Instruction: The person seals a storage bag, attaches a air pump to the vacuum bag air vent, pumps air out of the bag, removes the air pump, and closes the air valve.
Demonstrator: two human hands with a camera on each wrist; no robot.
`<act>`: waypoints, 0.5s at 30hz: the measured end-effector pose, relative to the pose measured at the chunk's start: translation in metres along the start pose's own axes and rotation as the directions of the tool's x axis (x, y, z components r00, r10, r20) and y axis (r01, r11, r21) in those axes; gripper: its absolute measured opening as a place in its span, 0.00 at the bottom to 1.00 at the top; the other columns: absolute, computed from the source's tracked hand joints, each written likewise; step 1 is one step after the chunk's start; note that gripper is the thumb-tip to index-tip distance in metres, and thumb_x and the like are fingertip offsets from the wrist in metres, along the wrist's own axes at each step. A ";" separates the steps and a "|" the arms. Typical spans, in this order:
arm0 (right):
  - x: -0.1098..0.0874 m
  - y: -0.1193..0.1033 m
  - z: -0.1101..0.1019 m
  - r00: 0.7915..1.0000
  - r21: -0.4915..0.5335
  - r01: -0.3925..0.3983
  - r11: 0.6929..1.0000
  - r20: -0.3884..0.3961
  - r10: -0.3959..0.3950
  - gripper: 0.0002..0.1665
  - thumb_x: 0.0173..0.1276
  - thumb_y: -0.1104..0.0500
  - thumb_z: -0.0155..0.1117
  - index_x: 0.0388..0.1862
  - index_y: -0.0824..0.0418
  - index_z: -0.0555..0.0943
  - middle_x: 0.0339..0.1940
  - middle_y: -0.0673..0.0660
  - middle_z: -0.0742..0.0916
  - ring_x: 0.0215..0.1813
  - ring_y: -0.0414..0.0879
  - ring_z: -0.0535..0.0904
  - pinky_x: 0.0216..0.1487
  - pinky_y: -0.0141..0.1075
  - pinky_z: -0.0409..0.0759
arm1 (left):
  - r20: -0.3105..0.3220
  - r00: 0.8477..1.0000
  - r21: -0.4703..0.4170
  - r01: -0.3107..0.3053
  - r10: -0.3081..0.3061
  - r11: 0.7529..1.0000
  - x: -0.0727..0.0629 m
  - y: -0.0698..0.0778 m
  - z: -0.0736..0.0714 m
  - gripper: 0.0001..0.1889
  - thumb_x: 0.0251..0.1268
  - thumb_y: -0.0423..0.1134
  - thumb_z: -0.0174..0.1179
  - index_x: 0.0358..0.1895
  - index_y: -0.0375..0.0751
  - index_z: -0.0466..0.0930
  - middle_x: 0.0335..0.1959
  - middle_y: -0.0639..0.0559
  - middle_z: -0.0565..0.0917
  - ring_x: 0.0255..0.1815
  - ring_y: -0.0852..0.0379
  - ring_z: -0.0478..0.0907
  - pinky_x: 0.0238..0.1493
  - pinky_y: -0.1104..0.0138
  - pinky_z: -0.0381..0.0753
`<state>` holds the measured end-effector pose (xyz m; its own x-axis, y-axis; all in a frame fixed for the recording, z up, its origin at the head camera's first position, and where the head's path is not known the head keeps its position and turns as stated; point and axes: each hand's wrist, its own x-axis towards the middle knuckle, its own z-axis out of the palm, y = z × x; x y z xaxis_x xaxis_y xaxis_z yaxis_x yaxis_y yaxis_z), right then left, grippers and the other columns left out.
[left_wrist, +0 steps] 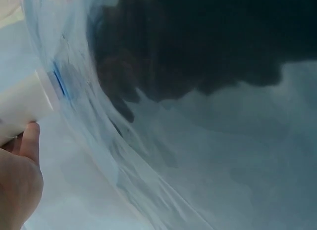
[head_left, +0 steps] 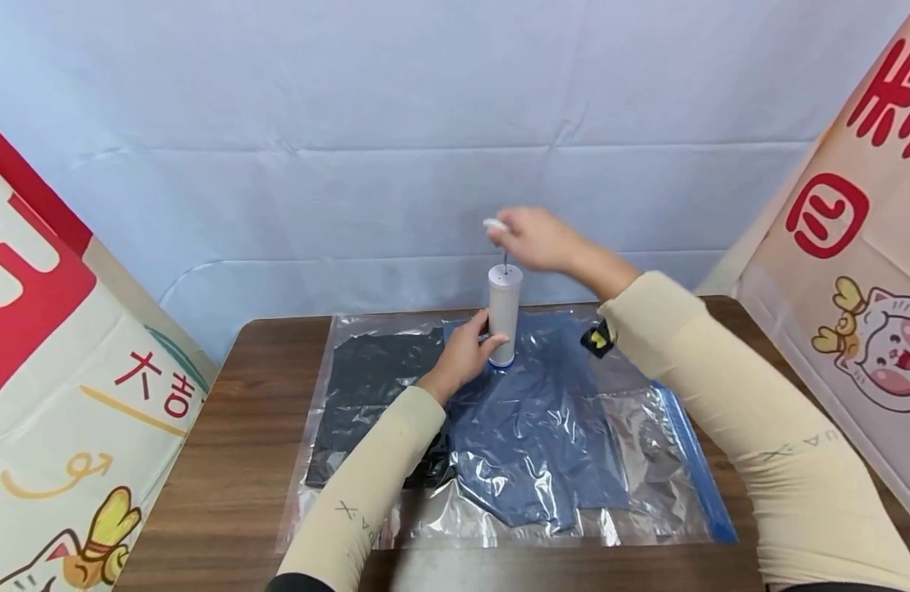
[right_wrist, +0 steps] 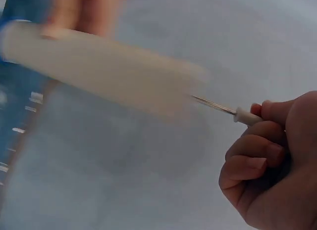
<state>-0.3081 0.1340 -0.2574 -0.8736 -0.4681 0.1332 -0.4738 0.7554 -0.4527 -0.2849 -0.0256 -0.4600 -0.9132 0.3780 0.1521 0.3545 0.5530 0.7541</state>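
A white hand pump stands upright on a clear plastic storage bag, its blue-rimmed base against the plastic. My left hand holds the lower part of the pump's barrel; in the left wrist view the fingers of the left hand wrap it from below. Above the barrel, my right hand grips the white pump handle, and a length of thin metal rod shows between handle and barrel. The right wrist view shows curled fingers round the handle. Inside the bag lie folded dark cloth and blue cloth.
A blue zip strip closes the bag's right side. A small black and yellow item lies near the right forearm. The bag rests on a brown wooden table, with a pale cloth backdrop behind and printed banners at both sides.
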 end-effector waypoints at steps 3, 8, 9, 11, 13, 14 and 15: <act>-0.004 0.009 0.028 1.000 -0.001 -0.022 1.000 0.015 0.022 0.15 0.84 0.55 0.50 0.41 0.64 0.76 0.30 0.59 0.79 0.29 0.51 0.73 0.32 0.41 0.71 | -0.004 1.000 -0.006 -0.003 0.003 1.000 -0.001 -0.001 -0.002 0.31 0.76 0.48 0.56 0.76 0.42 0.62 0.69 0.43 0.76 0.70 0.50 0.74 0.67 0.60 0.75; -0.008 0.010 0.021 1.000 0.036 -0.017 0.999 -0.023 0.018 0.15 0.83 0.56 0.52 0.39 0.65 0.78 0.30 0.59 0.81 0.28 0.50 0.73 0.32 0.40 0.70 | -0.005 1.000 0.006 0.003 -0.003 1.000 0.000 0.002 0.000 0.31 0.76 0.49 0.56 0.76 0.42 0.63 0.69 0.43 0.76 0.69 0.50 0.74 0.67 0.61 0.75; -0.007 0.009 0.015 0.999 0.050 -0.013 0.999 -0.042 0.015 0.15 0.82 0.56 0.52 0.38 0.65 0.79 0.30 0.58 0.81 0.27 0.49 0.73 0.31 0.39 0.70 | -0.004 1.000 0.011 0.008 -0.008 1.000 0.000 0.002 0.000 0.31 0.76 0.49 0.55 0.77 0.43 0.63 0.70 0.44 0.76 0.69 0.50 0.74 0.67 0.61 0.75; -0.006 0.005 0.003 0.996 0.066 -0.009 0.998 -0.087 0.015 0.16 0.81 0.57 0.53 0.36 0.65 0.79 0.28 0.58 0.81 0.25 0.46 0.71 0.28 0.37 0.69 | -0.004 1.000 0.014 0.014 -0.014 1.000 0.000 0.003 0.002 0.31 0.77 0.50 0.55 0.77 0.43 0.62 0.70 0.44 0.75 0.70 0.50 0.74 0.67 0.61 0.75; -0.004 -0.004 -0.011 0.993 0.083 -0.012 0.996 -0.119 0.022 0.17 0.81 0.57 0.54 0.35 0.65 0.80 0.28 0.58 0.82 0.22 0.44 0.70 0.26 0.35 0.69 | -0.004 1.000 0.010 0.019 -0.019 1.000 -0.002 0.002 0.003 0.31 0.76 0.49 0.56 0.77 0.43 0.62 0.70 0.43 0.75 0.70 0.49 0.74 0.67 0.60 0.75; -0.004 -0.009 -0.018 0.992 0.082 -0.019 0.996 -0.122 0.029 0.17 0.81 0.56 0.54 0.35 0.65 0.81 0.28 0.58 0.82 0.22 0.44 0.69 0.25 0.34 0.68 | -0.004 1.000 0.010 0.019 -0.019 1.000 -0.003 0.002 0.003 0.32 0.76 0.49 0.56 0.77 0.43 0.62 0.70 0.43 0.75 0.70 0.49 0.74 0.67 0.60 0.75; -0.003 -0.015 -0.025 0.992 0.085 -0.025 0.996 -0.121 0.035 0.17 0.82 0.56 0.53 0.35 0.65 0.81 0.28 0.58 0.82 0.21 0.43 0.68 0.23 0.33 0.68 | -0.002 1.000 0.008 0.019 -0.019 1.000 -0.005 0.001 0.004 0.31 0.76 0.48 0.57 0.77 0.42 0.62 0.70 0.43 0.75 0.70 0.49 0.74 0.68 0.60 0.75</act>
<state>-0.3010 0.1357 -0.2288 -0.8969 -0.3820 0.2228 -0.4404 0.7251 -0.5294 -0.2795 -0.0238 -0.4623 -0.9201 0.3659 0.1396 0.3389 0.5655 0.7519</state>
